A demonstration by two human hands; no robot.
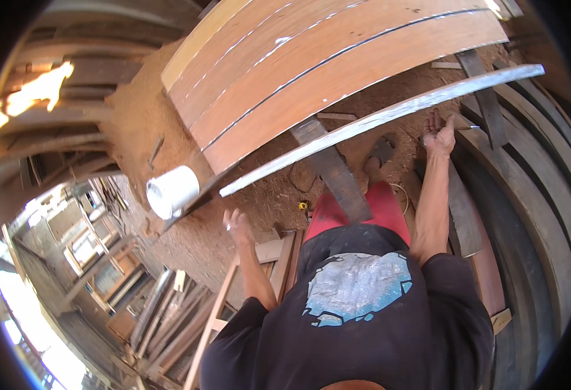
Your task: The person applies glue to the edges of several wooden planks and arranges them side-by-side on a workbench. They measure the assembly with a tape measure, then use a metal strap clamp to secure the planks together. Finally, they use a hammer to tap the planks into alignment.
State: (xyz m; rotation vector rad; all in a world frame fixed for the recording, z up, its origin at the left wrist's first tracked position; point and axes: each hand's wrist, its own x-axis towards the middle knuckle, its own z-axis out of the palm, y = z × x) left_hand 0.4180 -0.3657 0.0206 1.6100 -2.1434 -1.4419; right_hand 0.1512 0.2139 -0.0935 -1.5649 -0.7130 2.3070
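Note:
A long narrow board (389, 123) crosses in front of me, its upward edge smeared white. It lies over dark wooden supports (332, 172). My right hand (439, 135) is just below this board near its right end, palm up, with fingers apart; whether it touches the board I cannot tell. My left hand (237, 227) hovers below the board's left end, fingers loosely bent and apart, with a white smear on one. Beyond the board lies a wide panel of reddish planks (298, 71) with white streaks along its seams and one dark gap.
A white bucket (174, 192) stands left of the panel on a dark beam. Sawdust (146, 123) covers the ground. Long dark planks (526, 175) are stacked at my right, and timber pieces (175, 325) lie at lower left. A small yellow object (303, 206) is on the ground.

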